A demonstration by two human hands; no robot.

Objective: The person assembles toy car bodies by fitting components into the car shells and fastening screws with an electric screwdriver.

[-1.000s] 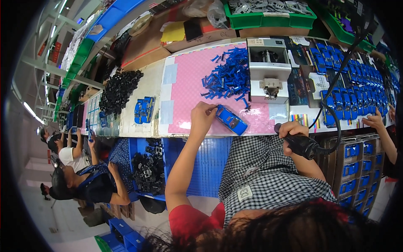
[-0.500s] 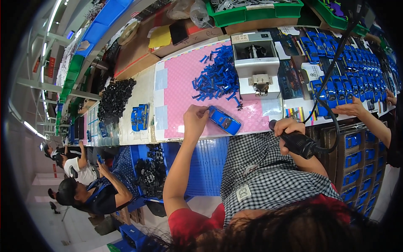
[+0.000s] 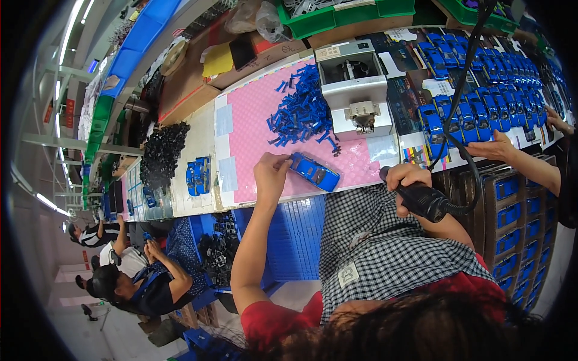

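A blue toy car point(image 3: 316, 172) sits at the near edge of the pink mat point(image 3: 247, 138), its wheels down. My left hand point(image 3: 271, 172) is closed in a pinch at the car's left end; the fingertips partly hide that end. In my right hand point(image 3: 409, 178), close to the apron, is a black corded power screwdriver point(image 3: 424, 201), its cable looping up at the right. Beyond the car lies a heap of small blue plastic parts point(image 3: 304, 108). Right of the heap stands a grey metal machine point(image 3: 355, 90).
Rows of blue toy cars point(image 3: 481, 114) fill the right side, where another person's hand point(image 3: 497, 147) reaches in. Two blue cars point(image 3: 197, 175) and a pile of black parts point(image 3: 162, 150) lie left. A green bin point(image 3: 343, 18) stands behind. Stacked trays point(image 3: 506, 228) hold cars at right.
The view has shifted slightly. The car now sits flatter, its roof showing, with my left fingers still at its left end. My right hand keeps the screwdriver; the other person's hand remains by the car rows.
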